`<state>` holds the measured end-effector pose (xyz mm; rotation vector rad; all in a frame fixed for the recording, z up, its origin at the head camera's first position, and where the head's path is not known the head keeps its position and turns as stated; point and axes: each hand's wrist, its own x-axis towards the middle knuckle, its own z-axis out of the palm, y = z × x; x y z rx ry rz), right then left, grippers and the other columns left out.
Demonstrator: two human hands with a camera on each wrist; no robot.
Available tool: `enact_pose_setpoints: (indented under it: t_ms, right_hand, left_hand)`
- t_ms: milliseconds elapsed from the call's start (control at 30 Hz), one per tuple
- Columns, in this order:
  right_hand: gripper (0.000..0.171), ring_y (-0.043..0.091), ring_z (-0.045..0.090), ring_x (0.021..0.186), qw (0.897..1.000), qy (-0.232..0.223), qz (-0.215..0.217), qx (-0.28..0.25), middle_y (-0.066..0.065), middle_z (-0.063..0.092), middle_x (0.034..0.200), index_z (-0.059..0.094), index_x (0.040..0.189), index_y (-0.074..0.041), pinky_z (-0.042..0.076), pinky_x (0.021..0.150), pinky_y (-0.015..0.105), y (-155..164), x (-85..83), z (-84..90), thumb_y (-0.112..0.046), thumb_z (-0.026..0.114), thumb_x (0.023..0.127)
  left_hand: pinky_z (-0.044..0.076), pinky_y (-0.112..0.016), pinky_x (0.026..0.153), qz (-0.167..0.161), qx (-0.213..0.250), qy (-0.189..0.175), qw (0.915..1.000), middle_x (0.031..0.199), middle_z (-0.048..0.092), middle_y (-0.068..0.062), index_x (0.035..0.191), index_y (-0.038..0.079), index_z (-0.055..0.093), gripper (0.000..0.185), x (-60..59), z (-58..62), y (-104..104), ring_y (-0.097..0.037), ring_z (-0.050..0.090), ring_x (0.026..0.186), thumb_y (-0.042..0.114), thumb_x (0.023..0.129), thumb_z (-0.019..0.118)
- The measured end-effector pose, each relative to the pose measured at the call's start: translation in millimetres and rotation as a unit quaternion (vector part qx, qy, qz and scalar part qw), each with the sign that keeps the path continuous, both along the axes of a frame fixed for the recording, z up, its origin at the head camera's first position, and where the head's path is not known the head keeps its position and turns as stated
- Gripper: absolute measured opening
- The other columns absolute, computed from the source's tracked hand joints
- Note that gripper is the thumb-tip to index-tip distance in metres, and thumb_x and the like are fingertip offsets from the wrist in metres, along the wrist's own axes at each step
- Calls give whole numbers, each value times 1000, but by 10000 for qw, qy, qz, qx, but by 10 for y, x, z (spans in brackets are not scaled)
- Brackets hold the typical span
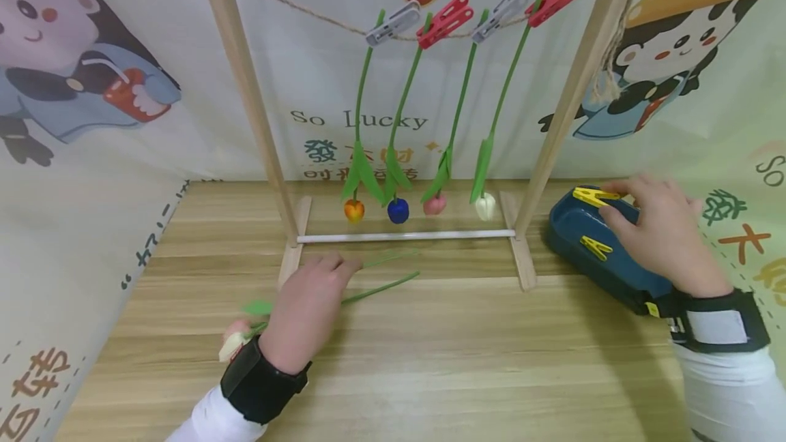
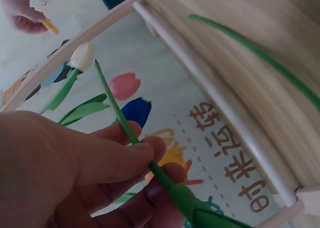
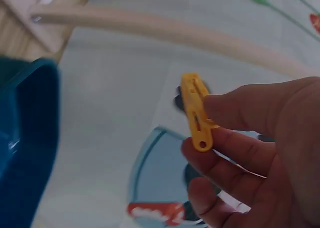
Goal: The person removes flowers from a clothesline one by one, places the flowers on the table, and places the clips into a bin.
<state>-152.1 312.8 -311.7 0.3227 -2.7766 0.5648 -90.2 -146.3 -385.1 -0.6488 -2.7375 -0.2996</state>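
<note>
Left hand [image 1: 310, 309] pinching thin green rubbery stem [image 2: 131, 133]; right hand [image 1: 660, 230] pinching flat yellow plastic clothespin [image 3: 196, 111] above glossy blue tray [image 1: 574, 241].

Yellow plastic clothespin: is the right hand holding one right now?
Yes, the right hand pinches a yellow plastic clothespin between thumb and fingers, clear of the dark blue plastic tray.

Bright, even light from above, soft shadows

The head view is sharp but bends at its edges. Both wrist views are dimmer; the yellow clothespin [image 3: 196, 113] looks a little blurry, and the wooden rack [image 3: 165, 31] behind is blurrier.
</note>
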Motion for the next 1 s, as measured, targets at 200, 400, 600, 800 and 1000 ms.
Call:
enact_pose_setpoints:
  t_ms: [200, 400, 600, 800, 1000]
  right_hand:
    - [35, 62, 47, 111, 9932, -1070, -300, 342, 40, 60, 126, 65, 127, 11, 24, 82, 74, 360, -43, -232, -14, 68, 103]
    - [38, 63, 53, 112, 9733, -2098, -433, 822, 39, 63, 124, 66, 126, 10, 25, 89, 80, 655, -74, -427, -19, 68, 101]
    - [32, 58, 58, 112, 9618, -2555, -133, 970, 31, 70, 119, 70, 122, 5, 30, 84, 78, 784, -131, -575, -18, 69, 99]
    - [32, 60, 58, 113, 9573, -2754, -70, 875, 29, 72, 116, 70, 118, 7, 29, 84, 83, 840, -168, -682, -15, 73, 95]
    - [32, 58, 59, 112, 9523, -2939, -106, 812, 29, 71, 119, 68, 121, 6, 34, 77, 66, 864, -172, -778, -14, 68, 97]
  left_hand:
    - [62, -47, 79, -34, -282, -249, 9993, 105, 72, -12, 119, 7, 78, 45, -32, -163, 68, -34, 69, 94, -19, 82, 74]
    - [61, -45, 70, 16, -543, -608, 9967, 93, 67, -8, 108, 9, 79, 33, -53, -316, 97, -30, 67, 85, -15, 86, 73]
    - [61, -45, 70, 82, -576, -732, 9956, 90, 68, -8, 102, 8, 78, 25, -78, -401, 85, -29, 67, 84, -12, 89, 72]
    - [61, -46, 68, 77, -553, -850, 9948, 89, 68, -9, 102, 8, 78, 23, -112, -450, 63, -30, 68, 85, -11, 90, 72]
    - [61, -47, 67, 74, -554, -832, 9950, 90, 68, -9, 102, 8, 78, 23, -122, -488, 50, -31, 68, 85, -11, 90, 72]
